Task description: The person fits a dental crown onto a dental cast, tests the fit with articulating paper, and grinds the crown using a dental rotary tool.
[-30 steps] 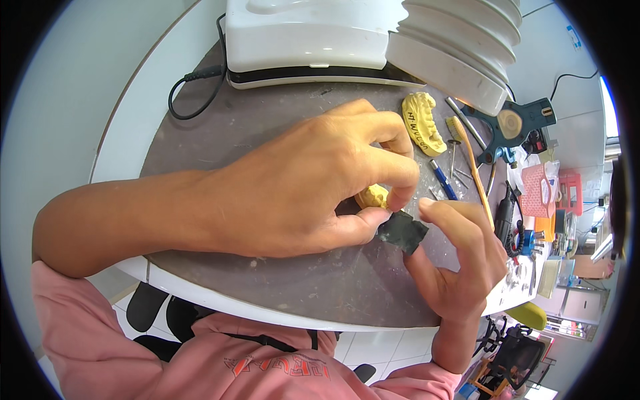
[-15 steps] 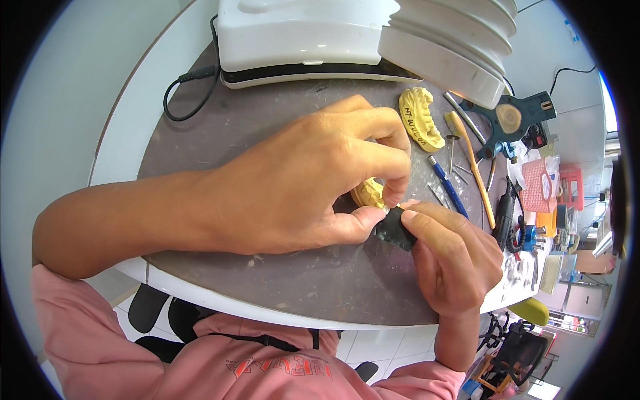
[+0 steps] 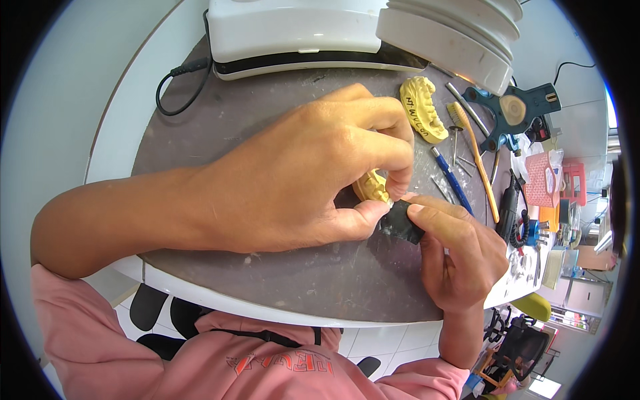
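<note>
Thumb and forefinger of my left hand (image 3: 320,173) pinch a small whitish piece (image 3: 391,203); its exact shape is mostly hidden by the fingertips. Right beside it, my right hand (image 3: 460,250) grips a dark, thin, flexible sheet (image 3: 402,225) between thumb and fingers, its edge close against the piece. I cannot tell whether the two touch. A yellow plaster dental model (image 3: 370,187) lies behind the left fingertips, partly covered by the hand. Farther back, a second yellow dental model (image 3: 423,110) with handwriting on its side rests on the bench.
Right of the models lie a toothbrush (image 3: 477,160), a blue pen-like tool (image 3: 453,180), and thin metal burs. A dark blue articulator-like frame (image 3: 513,110) and black handpiece (image 3: 508,210) stand beyond. A white extraction hose (image 3: 447,47) hangs overhead beside a white box-shaped device (image 3: 293,33).
The dark sheet has shifted slightly right and tilted in my right hand. My left hand keeps its pinch. The whole view has moved a little.
</note>
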A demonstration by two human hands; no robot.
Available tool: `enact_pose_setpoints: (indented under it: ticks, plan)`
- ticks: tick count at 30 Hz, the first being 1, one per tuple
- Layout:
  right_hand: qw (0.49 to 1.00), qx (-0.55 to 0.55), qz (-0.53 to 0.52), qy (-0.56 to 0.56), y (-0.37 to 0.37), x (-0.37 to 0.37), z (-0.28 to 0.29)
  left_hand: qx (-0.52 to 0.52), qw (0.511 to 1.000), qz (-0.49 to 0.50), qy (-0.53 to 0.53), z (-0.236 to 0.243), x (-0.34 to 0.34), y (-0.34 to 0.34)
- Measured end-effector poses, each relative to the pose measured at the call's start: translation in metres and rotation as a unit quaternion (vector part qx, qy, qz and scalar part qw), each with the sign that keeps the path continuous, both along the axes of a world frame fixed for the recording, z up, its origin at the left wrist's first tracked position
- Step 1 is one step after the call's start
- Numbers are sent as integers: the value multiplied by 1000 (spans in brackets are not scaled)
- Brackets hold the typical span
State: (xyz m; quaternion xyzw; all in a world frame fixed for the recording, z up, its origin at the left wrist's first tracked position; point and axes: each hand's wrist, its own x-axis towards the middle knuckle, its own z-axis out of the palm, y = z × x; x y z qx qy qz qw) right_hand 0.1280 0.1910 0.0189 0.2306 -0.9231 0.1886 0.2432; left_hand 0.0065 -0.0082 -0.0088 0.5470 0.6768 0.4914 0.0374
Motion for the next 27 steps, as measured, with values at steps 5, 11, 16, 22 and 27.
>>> enact_pose_setpoints:
  ticks: [5, 11, 16, 22, 27]
  plan:
    - [1000, 2, 0, 4, 0, 1, 0, -8, 1000, 8, 16, 2, 1, 0]
    - [1000, 3, 1, 7, 0, 2, 0, 0, 1000, 2, -19, 2, 1, -2]
    - [1000, 1, 17, 16, 1, -1, 0, -14, 1000, 5, -2, 4, 0, -2]
    - [1000, 4, 25, 11, 0, 0, 2, 3, 999, 5, 34, 1, 1, -3]
    - [1000, -3, 23, 4, 2, 1, 1, 4, 998, 5, 55, 1, -1, -1]
